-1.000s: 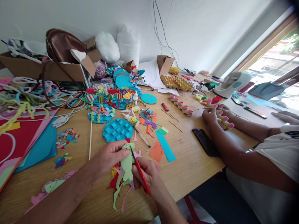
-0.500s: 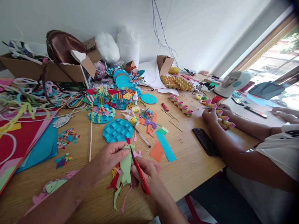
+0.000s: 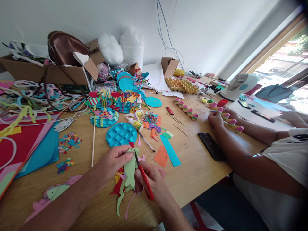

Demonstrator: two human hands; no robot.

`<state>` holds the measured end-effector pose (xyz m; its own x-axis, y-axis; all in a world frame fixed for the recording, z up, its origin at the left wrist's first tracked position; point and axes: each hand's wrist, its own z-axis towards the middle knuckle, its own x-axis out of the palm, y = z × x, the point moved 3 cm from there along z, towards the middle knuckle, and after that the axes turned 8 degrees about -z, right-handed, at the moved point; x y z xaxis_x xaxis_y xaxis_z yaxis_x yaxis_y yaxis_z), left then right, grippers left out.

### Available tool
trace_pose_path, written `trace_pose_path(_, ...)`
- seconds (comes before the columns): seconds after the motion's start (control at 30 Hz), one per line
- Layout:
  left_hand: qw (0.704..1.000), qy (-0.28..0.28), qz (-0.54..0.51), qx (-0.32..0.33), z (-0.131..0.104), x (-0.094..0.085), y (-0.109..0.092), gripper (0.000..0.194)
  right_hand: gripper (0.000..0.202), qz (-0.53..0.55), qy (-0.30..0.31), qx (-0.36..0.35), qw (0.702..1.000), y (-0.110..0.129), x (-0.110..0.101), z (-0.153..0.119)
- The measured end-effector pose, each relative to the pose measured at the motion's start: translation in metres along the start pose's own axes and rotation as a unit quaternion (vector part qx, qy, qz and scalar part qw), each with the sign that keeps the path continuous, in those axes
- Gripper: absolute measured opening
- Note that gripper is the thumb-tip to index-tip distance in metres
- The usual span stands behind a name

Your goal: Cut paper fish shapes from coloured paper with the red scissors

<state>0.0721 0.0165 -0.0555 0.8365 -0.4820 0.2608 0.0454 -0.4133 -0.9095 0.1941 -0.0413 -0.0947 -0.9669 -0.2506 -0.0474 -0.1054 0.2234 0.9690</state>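
Observation:
My left hand (image 3: 119, 160) pinches the top of a light green paper cutout (image 3: 130, 170), which tapers downward to a forked, tail-like end. Red-handled scissors (image 3: 146, 183) are gripped in my right hand (image 3: 154, 179), their blades against the right edge of the green paper near its top. A thin green strip of paper (image 3: 119, 205) dangles below the cutout. Under my hands lie red scraps (image 3: 117, 187) and a curled pink strip (image 3: 130, 207). Just beyond is a round blue textured disc (image 3: 121, 134).
An orange square (image 3: 161, 156), a blue paper strip (image 3: 170, 150), a pen (image 3: 146, 141) and glue bottles (image 3: 135, 123) lie ahead. Coloured sheets (image 3: 45, 150) cover the left. At right, a co-worker's hands (image 3: 216, 118) hold a pink and yellow egg-carton strip (image 3: 232, 122) beside a black phone (image 3: 211, 147).
My hands, the scissors and the green paper hold almost the same position. The co-worker's egg-carton strip has turned slightly.

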Motion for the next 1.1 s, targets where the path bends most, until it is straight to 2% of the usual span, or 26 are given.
trace_pose_path(0.47,1.000,-0.003,0.017,-0.002,0.001,-0.002,0.002,0.030,0.046,-0.014,-0.019,0.014,1.000,-0.003,-0.002,0.000)
trace_pose_path(0.9,0.999,0.018,0.049,-0.004,-0.002,-0.007,-0.001,0.029,0.045,-0.017,0.001,0.006,1.000,-0.007,0.000,-0.001)
trace_pose_path(1.1,0.998,0.007,0.062,0.004,-0.003,-0.010,0.000,0.029,0.042,-0.009,0.007,0.010,1.000,-0.010,0.000,-0.002)
